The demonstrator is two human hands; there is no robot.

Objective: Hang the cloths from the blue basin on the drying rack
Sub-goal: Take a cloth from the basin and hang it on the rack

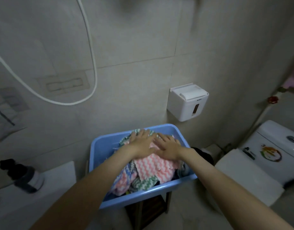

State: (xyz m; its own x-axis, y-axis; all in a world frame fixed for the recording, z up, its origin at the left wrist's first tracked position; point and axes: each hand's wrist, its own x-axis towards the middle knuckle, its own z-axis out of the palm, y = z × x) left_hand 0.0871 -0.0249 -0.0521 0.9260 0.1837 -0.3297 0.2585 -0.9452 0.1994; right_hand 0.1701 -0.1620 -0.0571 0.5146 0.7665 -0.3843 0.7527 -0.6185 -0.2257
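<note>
Both hands lie flat on the heap. The left hand (141, 143) and the right hand (167, 147) sit side by side, almost touching, with fingers straight and spread and nothing gripped. Palms down like this, they look to be feeling over or steadying the pile before one piece is picked out, so the task seems to be at its very start.

The blue basin (99, 146) stands directly in front of the person on a dark wooden stand (153, 209), which lifts it within easy reach of both arms. It is heaped full of cloths (153, 170). A pink-and-white zigzag cloth (148, 163) lies on top under the palms. A green zigzag cloth (147, 181) and a blue-striped one (126, 173) spill toward the near rim. The pile is loose and tangled, so lifting one cloth will probably drag its neighbours.

No drying rack shows plainly. A blurred pink shape at the far right edge cannot be identified.

Grey tiled wall (143, 39) fills the background. A white toilet (275, 155) stands to the right and a white ledge (56, 180) to the left. A white paper dispenser (187, 102) is fixed to the wall above the basin, and a shower hose (91, 63) loops down the wall. A dark bottle (22, 176) sits on the ledge.
</note>
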